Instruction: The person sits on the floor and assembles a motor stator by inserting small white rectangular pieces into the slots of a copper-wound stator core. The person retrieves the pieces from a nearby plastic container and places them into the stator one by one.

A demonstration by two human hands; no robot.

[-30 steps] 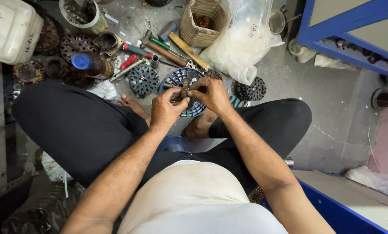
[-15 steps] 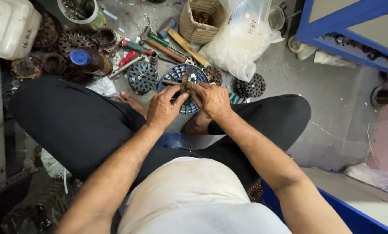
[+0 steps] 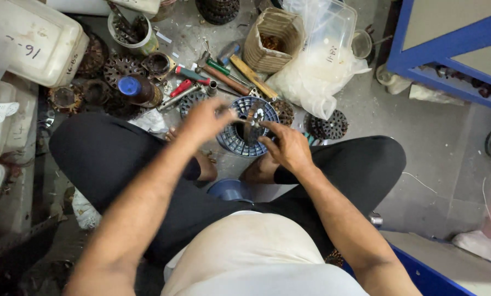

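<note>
I sit cross-legged on the floor over a round blue slotted part (image 3: pixel 230 141) that lies between my feet. My right hand (image 3: pixel 289 148) rests on its right rim, fingers pinched on a small upright metal piece (image 3: pixel 251 121) over the middle of the part. Just left of the part and a little above it hovers my left hand (image 3: pixel 204 118), blurred by motion. Whether it holds anything I cannot tell.
Screwdrivers and other hand tools (image 3: pixel 201 77) lie beyond the part, with a woven basket (image 3: pixel 273 41), a clear plastic bag (image 3: pixel 322 71) and a black slotted disc (image 3: pixel 327 126). White jugs (image 3: pixel 34 41) and rusty round parts (image 3: pixel 97 90) fill the left. A blue cabinet (image 3: pixel 448 49) stands at right.
My left hand has left the middle of the round part and swung to the left. The right hand stays on the part with the metal piece.
</note>
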